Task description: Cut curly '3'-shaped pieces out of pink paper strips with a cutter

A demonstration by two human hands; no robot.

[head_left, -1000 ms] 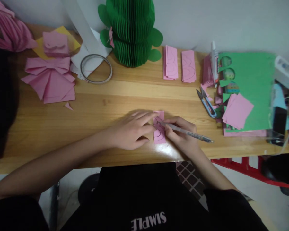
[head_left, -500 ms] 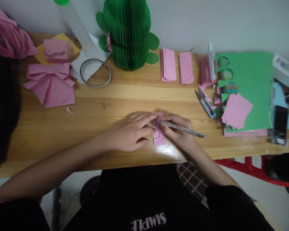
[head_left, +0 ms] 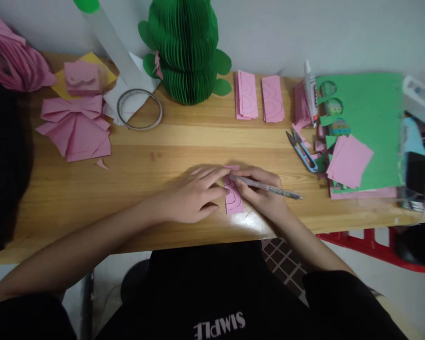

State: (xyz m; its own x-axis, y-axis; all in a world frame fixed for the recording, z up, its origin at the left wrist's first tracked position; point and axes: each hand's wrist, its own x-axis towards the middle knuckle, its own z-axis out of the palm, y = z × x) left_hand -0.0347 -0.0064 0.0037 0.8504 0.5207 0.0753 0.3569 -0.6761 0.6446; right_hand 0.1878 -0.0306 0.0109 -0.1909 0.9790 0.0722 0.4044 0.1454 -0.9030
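Note:
A narrow pink paper strip lies on the wooden table near its front edge, with dark curved lines drawn on it. Spread flat, my left hand presses the strip from the left with its fingertips. A slim pen is gripped in my right hand, its tip down at the upper part of the strip. The strip's top is partly covered by my fingers. Farther back lie two stacks of folded pink paper, a left stack and a right stack, both marked with similar curves.
Blue thread snips and a glue tube lie to the right, beside green sheets topped with pink squares. A green honeycomb paper figure stands at the back. Left are a tape roll and a pink paper bow.
Both hands stay in nearly the same place on the strip. The pen's back end has tipped very slightly. The view has shifted a little.

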